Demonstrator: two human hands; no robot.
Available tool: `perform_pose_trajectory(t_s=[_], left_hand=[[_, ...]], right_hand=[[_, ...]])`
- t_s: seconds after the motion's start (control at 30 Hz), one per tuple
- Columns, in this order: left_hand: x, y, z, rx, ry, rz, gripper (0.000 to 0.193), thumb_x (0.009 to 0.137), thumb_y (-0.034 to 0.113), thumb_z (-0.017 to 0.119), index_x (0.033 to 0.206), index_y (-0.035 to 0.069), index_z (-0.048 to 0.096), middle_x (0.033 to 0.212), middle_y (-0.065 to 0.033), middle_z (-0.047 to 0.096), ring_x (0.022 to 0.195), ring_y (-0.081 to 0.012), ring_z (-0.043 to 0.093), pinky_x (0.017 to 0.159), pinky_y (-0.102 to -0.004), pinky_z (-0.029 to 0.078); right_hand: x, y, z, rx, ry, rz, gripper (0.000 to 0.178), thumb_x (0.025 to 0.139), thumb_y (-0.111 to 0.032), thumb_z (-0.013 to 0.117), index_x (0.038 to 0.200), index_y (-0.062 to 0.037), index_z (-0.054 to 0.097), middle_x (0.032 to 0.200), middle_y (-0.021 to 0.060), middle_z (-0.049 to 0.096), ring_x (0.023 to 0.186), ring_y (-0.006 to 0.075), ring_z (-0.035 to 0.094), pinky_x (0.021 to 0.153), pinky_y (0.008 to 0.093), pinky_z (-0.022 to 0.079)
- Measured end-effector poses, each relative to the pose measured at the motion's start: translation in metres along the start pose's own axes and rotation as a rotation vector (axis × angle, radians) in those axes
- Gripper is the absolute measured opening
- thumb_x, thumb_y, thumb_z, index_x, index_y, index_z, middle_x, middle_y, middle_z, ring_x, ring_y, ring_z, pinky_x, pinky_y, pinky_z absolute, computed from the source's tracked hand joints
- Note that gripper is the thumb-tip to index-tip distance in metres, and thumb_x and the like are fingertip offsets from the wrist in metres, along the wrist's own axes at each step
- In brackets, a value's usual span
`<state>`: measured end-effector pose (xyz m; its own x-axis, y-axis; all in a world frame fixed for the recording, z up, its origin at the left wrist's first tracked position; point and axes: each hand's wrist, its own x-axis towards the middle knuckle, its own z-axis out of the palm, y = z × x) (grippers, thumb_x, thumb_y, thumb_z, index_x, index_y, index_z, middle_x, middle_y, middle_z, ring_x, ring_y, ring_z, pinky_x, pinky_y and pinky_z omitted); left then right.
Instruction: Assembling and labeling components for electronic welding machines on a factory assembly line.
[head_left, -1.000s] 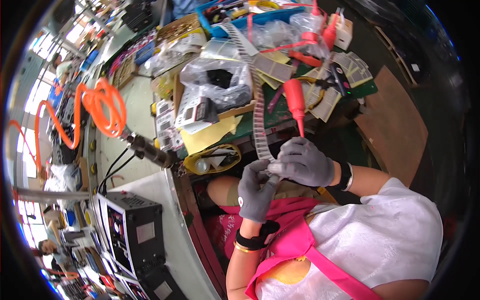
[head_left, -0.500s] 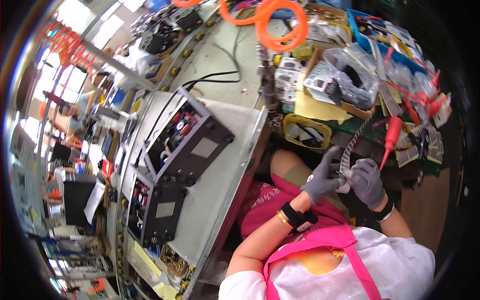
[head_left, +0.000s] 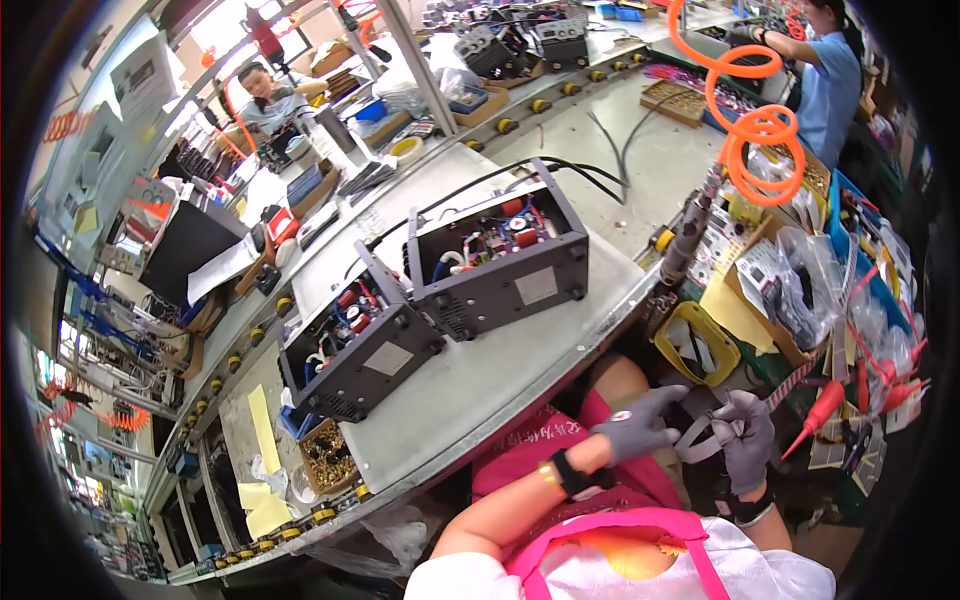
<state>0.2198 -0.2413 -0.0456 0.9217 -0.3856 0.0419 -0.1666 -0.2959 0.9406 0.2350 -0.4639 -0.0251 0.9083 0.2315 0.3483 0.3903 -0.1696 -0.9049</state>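
Observation:
My right hand (head_left: 742, 435), in a grey glove, pinches a long pale label strip (head_left: 698, 438). Part of the strip loops out toward my other hand, and a banded length runs off to the upper right. My left hand (head_left: 640, 428), also gloved in grey, is beside the loop with its fingers stretched out. A small round white mark with red shows on the back of that glove. Both hands are above my lap, just right of the bench edge. The nearest container is a yellow tub (head_left: 735, 362) with pale scraps and something dark inside.
Two dark metal cases with exposed wiring, a near one (head_left: 360, 345) and a far one (head_left: 500, 255), stand on the bench (head_left: 500, 375). An orange coiled hose (head_left: 765, 130) hangs at the upper right. A red-handled tool (head_left: 822, 408) is right of my hands. Two people work farther off.
The view has swung, so the bench and cases appear farther right and flatter. My hands have moved apart, and the strip now bends in an open loop between them.

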Motion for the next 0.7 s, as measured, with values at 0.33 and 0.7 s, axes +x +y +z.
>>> perform_pose_trajectory(t_s=[0.33, 0.7], left_hand=[[-0.174, 0.061, -0.222, 1.474, 1.154, -0.3, 0.025, 0.076, 0.026, 0.068, 0.096, 0.01, 0.064, 0.089, -0.0095, 0.063, 0.086, -0.0298, 0.058, 0.076, -0.0395, 0.046], [-0.209, 0.021, -0.291, 1.024, 1.098, -0.371, 0.03, 0.071, 0.031, 0.075, 0.081, 0.004, 0.065, 0.078, -0.0121, 0.064, 0.072, -0.0287, 0.062, 0.066, -0.0373, 0.048]], right_hand=[[0.043, -0.013, 0.075, 0.258, -0.194, 0.001, 0.043, 0.082, -0.008, 0.066, 0.121, -0.0013, 0.049, 0.095, 0.0065, 0.064, 0.083, 0.0145, 0.063, 0.076, 0.026, 0.05], [0.046, -0.052, 0.108, 0.275, -0.338, -0.12, 0.038, 0.082, -0.009, 0.066, 0.118, -0.0029, 0.053, 0.094, 0.0075, 0.064, 0.083, 0.0146, 0.064, 0.073, 0.0266, 0.051]])
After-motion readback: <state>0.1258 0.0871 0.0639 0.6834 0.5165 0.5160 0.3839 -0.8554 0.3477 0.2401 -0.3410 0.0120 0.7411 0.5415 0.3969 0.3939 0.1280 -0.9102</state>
